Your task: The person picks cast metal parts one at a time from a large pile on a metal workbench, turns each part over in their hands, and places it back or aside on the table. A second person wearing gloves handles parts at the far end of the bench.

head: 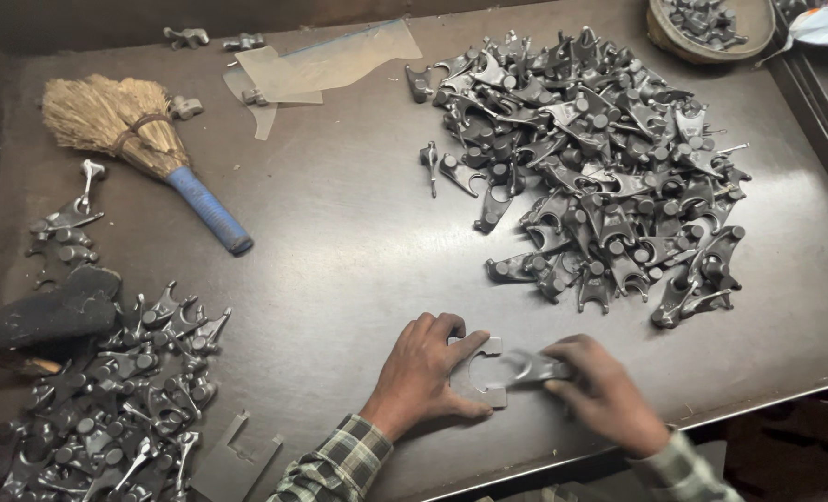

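My left hand presses down on a flat grey metal gauge plate with a notched edge, near the table's front edge. My right hand grips a dark forked metal part and holds it against the plate; the part is blurred. A large heap of the same forked metal parts lies at the back right of the table. A second heap of such parts lies at the front left.
A straw hand broom with a blue handle lies at the back left. A clear plastic sheet lies at the back. A round basket with parts sits at the far right corner. Another flat metal plate lies at the front.
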